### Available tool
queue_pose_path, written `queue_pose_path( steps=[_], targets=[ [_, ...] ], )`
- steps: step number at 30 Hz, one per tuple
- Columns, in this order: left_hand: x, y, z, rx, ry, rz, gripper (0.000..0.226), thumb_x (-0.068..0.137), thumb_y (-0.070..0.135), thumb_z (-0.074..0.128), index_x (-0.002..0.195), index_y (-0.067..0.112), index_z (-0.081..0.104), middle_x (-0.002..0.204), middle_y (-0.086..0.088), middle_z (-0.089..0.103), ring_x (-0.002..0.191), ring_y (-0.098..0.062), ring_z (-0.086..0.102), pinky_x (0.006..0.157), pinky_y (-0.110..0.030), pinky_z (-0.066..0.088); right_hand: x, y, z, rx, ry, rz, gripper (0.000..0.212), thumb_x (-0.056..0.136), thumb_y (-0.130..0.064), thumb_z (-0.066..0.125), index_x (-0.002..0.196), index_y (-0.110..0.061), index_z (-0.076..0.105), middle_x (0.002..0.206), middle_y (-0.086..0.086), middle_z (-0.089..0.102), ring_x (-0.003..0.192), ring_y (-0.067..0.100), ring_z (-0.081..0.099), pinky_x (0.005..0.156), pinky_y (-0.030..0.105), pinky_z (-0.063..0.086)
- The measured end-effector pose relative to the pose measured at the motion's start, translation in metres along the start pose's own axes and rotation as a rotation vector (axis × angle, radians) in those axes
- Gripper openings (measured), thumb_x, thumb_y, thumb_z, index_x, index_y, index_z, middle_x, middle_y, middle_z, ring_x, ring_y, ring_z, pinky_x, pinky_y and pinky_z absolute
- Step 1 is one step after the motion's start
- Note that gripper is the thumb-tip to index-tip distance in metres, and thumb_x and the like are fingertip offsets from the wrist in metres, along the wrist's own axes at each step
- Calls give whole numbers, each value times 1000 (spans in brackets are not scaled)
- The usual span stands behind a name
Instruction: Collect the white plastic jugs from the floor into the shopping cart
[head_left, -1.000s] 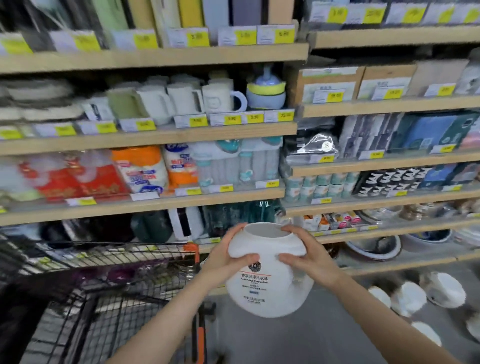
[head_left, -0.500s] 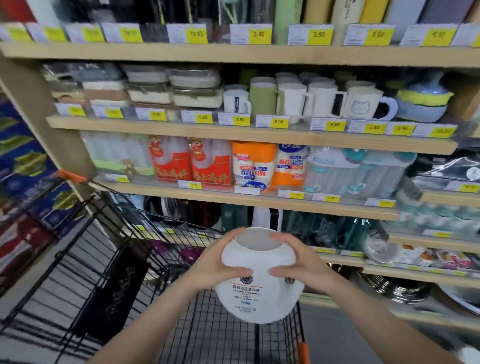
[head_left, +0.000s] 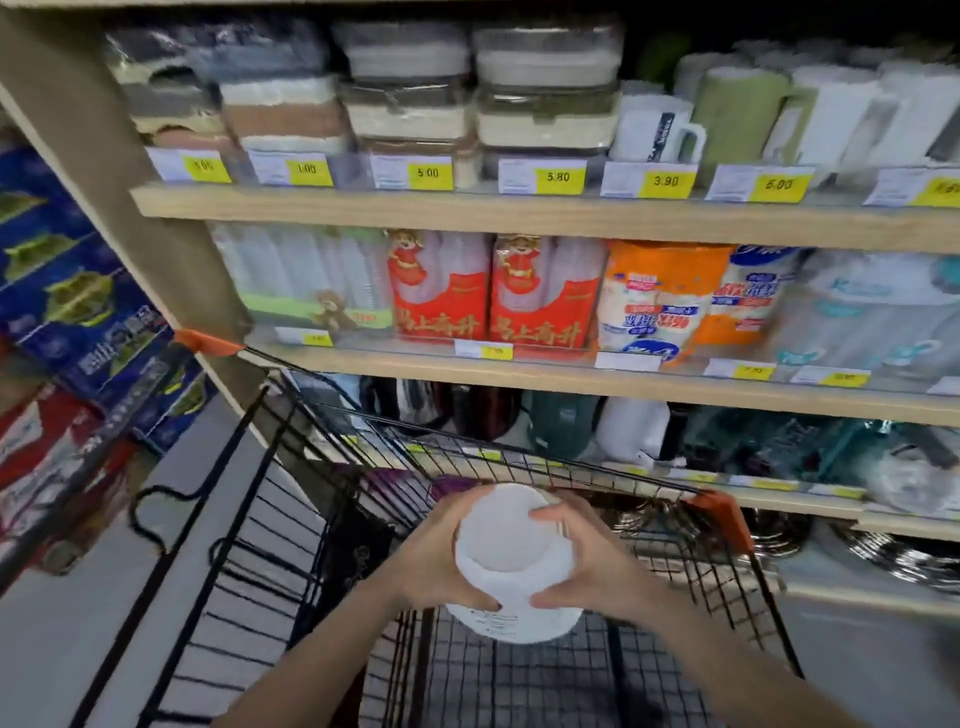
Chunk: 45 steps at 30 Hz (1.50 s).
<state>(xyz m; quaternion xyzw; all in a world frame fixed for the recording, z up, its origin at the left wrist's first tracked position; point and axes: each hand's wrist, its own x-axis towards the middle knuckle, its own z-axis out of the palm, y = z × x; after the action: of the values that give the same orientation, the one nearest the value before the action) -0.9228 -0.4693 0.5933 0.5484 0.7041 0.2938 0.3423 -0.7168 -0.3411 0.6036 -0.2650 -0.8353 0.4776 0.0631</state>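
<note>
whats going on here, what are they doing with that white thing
A person stands in a shop aisle holding a white jug in both hands, the left hand and right hand clasping its sides. The jug hangs over the basket of a black wire cart and has not been set down yet. Stocked shelves face them.

Matt white plastic, smooth, on the jug (head_left: 511, 566) at lower centre; thin black-coated metal wire for the shopping cart (head_left: 291, 519), with glossy orange plastic corner caps (head_left: 719, 512). Pale, matt wood along the shelf (head_left: 519, 213) edges across the middle, glossy plastic film over the red packs (head_left: 441, 291) beneath.
</note>
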Motion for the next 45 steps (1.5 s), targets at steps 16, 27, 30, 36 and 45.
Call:
queue_pose_path(
  steps=[16, 27, 30, 36, 45],
  targets=[
    [79, -186, 30, 272, -152, -175, 122, 54, 41, 85, 140, 59, 0, 153, 3, 1, 141, -30, 10, 112, -55, 28, 120, 111, 123, -78, -54, 271, 78, 59, -25, 82, 118, -46, 35, 147, -25, -3, 141, 14, 0, 118, 44, 15],
    [80, -248, 66, 446, -70, -154, 118, 71, 38, 79, 140, 54, -16, 157, -8, -9, 146, -28, -5, 114, -52, 26, 141, 161, 162, -234, -19, 144, 75, 75, -26, 76, 139, -32, 37, 150, -13, -4, 138, 9, -5, 114, 34, 5],
    [79, -233, 61, 542, -99, -195, 114, 74, 39, 75, 146, 43, -13, 157, -8, -10, 146, -28, -5, 116, -49, 22, 139, 153, 148, -310, -100, 182, 84, 76, -28, 75, 143, -44, 26, 156, -13, -9, 142, 12, -5, 115, 42, 7],
    [76, -156, 22, 677, -226, -225, 97, 76, 50, 69, 150, 34, 8, 156, -2, 12, 141, -25, 20, 113, -41, 28, 104, 102, 87, -408, -277, 327, 91, 81, -24, 68, 146, -46, 9, 158, -10, -8, 145, 25, 10, 114, 47, 28],
    [95, 27, 47, 723, -298, 109, 68, 83, 55, 61, 140, 30, 32, 139, -3, 39, 119, -26, 49, 89, -36, 45, -39, 68, -44, -496, -48, 447, 76, 85, -32, 64, 146, -40, 20, 157, -5, 12, 140, 22, 26, 107, 39, 38]
  ],
)
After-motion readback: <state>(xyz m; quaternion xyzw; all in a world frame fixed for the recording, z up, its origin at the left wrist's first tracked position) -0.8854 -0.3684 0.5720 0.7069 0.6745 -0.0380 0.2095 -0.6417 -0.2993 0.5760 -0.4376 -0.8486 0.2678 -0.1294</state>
